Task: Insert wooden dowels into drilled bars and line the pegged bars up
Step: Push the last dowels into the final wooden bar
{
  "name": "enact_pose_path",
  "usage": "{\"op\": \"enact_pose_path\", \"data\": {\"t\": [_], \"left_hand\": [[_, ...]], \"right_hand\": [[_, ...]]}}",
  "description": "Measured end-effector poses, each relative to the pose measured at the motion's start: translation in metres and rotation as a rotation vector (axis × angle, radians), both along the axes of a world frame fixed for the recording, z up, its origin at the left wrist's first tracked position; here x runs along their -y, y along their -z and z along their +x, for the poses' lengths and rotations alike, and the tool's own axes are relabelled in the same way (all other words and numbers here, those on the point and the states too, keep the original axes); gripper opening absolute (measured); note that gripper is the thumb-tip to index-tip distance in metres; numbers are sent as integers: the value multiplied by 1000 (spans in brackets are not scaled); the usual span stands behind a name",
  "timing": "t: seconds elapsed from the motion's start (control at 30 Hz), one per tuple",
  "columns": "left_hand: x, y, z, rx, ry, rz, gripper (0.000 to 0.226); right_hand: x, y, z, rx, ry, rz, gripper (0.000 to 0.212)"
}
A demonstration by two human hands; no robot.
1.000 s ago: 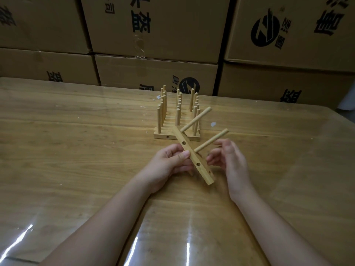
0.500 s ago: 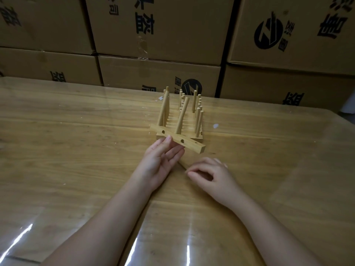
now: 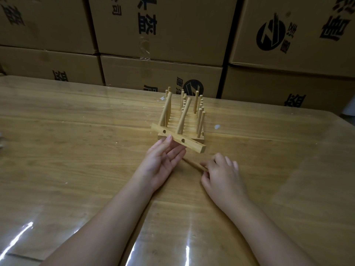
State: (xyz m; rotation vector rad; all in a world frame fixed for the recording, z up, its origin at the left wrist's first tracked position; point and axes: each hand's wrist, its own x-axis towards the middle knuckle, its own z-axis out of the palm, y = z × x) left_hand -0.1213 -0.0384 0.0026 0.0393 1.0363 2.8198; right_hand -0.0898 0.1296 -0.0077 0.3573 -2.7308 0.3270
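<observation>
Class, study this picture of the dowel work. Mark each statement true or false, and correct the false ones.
1. The front bar carries two dowels. True.
2. The left hand grips that bar in a fist. False: its fingers are straight, fingertips touching the bar.
3. The right hand pinches a loose dowel low at the table. True.
4. The front bar lies square with the row of pegged bars behind it. False: it lies askew to them.
5. A bare wall stands behind the table. False: stacked cardboard boxes stand there.
</observation>
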Motion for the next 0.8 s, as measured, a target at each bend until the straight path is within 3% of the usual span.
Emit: {"op": "enact_pose_path", "data": {"t": [0.1,0.17,0.3,0.4,0.47,0.57,0.7,0.8], "left_hand": [[-1,0,0,18,20,2,16],[-1,0,0,26,30,9,15],[1,-1,1,13,53,-24,16],[0,-2,3,-11,82,-76,23],[-1,-2,3,-20,82,-129,26],[-4,0,3,-42,58,-216,18],[-6,-1,6,-90,92,-290,21],[-6,-2,6,-106,106,-302,21]], "right_hand": [[-1,1,0,-34,95,62,23],[-4,2,-3,-78,136,-94,18],[-16,-7,-7,18,71,-1121,9],[-21,-12,-10,150,-16,-1560,10],[-20,-13,-11,253,-126,-1747,9],[-20,-13,-11,371,-216,-1723,7],[-19,-12,-10,429,-281,-1663,27],[-16,-13,-8,429,-262,-1609,22]]}}
